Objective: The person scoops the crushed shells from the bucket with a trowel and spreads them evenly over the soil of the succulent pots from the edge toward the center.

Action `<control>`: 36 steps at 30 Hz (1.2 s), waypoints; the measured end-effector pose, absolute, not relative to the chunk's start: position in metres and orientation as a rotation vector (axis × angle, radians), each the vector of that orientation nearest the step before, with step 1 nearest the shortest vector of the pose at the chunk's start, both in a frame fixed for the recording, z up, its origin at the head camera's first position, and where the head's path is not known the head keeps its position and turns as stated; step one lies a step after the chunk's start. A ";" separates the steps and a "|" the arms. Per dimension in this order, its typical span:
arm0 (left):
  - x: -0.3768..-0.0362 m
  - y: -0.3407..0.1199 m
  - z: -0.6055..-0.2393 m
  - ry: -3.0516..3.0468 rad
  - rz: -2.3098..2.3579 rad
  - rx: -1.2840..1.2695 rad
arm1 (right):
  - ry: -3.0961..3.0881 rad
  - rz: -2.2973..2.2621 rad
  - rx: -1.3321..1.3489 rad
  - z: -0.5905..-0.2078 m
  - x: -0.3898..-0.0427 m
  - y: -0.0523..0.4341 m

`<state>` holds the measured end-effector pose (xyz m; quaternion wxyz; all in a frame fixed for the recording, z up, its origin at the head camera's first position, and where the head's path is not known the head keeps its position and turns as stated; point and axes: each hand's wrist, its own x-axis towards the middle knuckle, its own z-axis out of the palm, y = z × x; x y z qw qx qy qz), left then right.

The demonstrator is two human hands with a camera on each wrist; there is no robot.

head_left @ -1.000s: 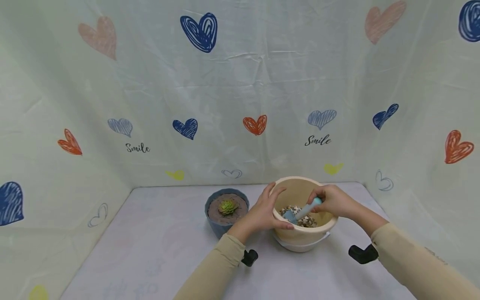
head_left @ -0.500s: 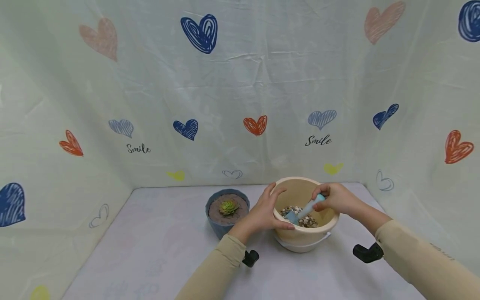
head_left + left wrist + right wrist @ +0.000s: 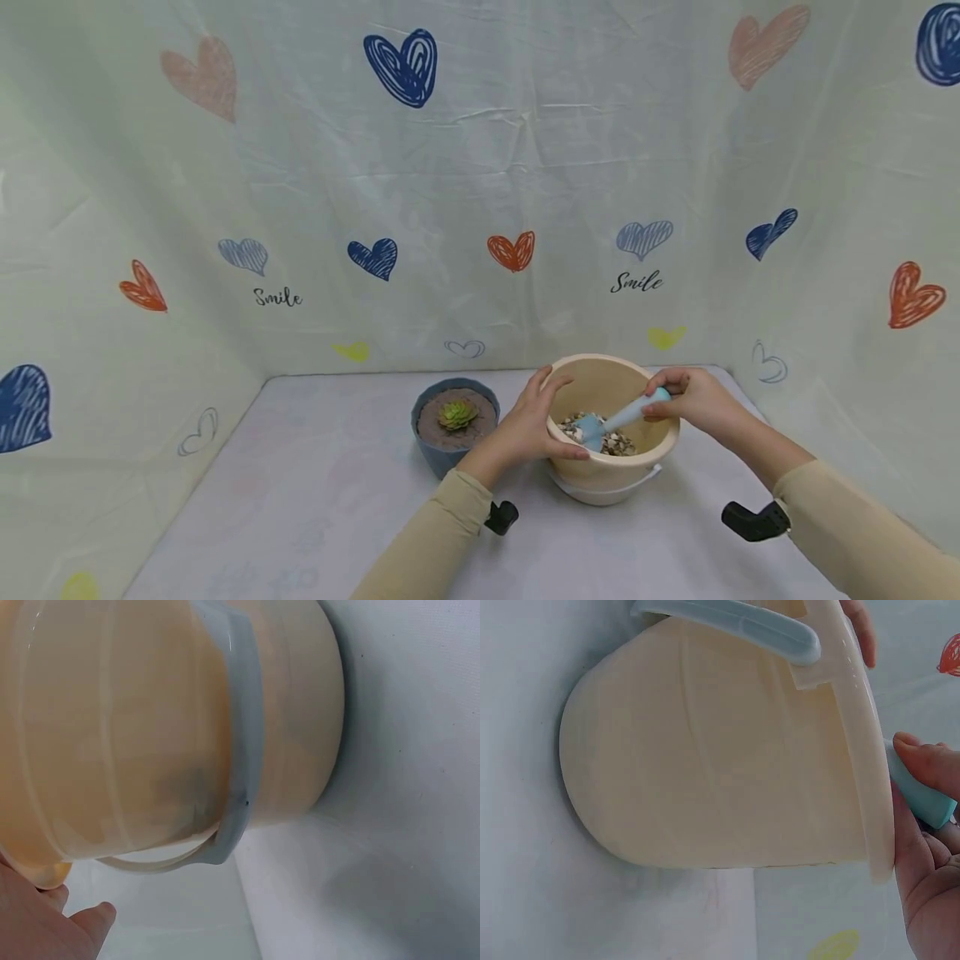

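Observation:
A cream bucket (image 3: 611, 473) stands on the table, with small mixed pebbles (image 3: 619, 444) at its bottom. My left hand (image 3: 522, 428) grips its left rim, thumb along the front edge and fingers spread toward the far side. Over the right rim, my right hand (image 3: 699, 403) pinches the handle of a light blue toy shovel (image 3: 632, 412). The shovel slants down to the left, its blade on the pebbles. In the right wrist view, the bucket wall (image 3: 727, 765) hides the blade, and only the handle end (image 3: 924, 796) shows beside the thumb.
Left of the bucket stands a blue-grey pot (image 3: 433, 452) with brown soil and a green succulent (image 3: 457, 414). The bucket's pale bail (image 3: 244, 742) hangs down its side. A heart-printed sheet (image 3: 450, 183) rises behind and beside the white table (image 3: 315, 483).
My right hand has moved right and drawn the shovel handle toward the right rim, so the shovel lies flatter. The blade shifted slightly right. My left hand and the bucket have stayed put.

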<state>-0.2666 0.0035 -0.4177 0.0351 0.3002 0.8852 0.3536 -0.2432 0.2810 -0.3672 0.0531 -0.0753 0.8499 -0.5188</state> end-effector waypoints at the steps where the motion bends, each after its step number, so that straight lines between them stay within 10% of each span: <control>1: -0.267 0.004 -0.418 2.723 1.083 0.920 | 2.588 -1.588 -0.221 -0.368 -0.242 0.283; 36: -0.265 0.004 -0.416 2.725 1.095 0.923 | 2.568 -1.939 -0.104 -0.385 -0.214 0.295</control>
